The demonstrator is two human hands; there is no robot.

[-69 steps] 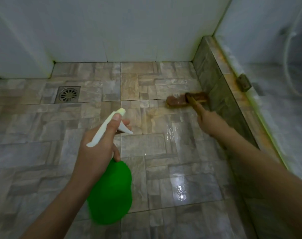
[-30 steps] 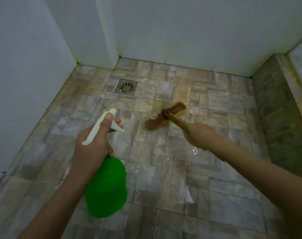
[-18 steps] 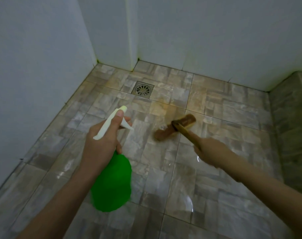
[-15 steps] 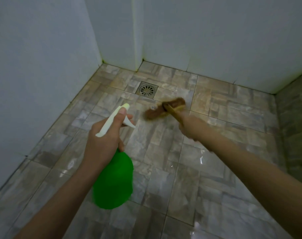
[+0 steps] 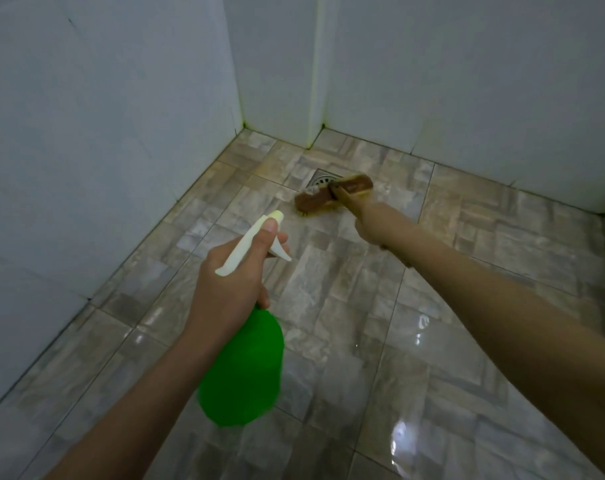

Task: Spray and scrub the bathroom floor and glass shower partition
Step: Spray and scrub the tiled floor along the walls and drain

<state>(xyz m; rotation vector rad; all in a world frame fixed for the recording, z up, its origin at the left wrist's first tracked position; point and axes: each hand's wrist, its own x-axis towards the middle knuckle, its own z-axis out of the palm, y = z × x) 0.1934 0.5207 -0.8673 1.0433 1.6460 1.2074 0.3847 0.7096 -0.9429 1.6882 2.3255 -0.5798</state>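
Gripping a green spray bottle [image 5: 245, 368] in the left hand [image 5: 232, 282] above the wet, glossy tiled floor [image 5: 467, 341]. Clutching, seemingly, a brush [image 5: 332, 195] by its handle in the right hand [image 5: 372, 226], bristles down, partly over the drain [image 5: 323, 178] near white corner walls [image 5: 86, 133].

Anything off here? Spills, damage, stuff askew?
Nothing looks damaged or askew. The floor shines wet near the camera, as spraying and scrubbing would leave it. Dark greenish grime sits in the wall corners at floor level. The brush covers part of the drain.
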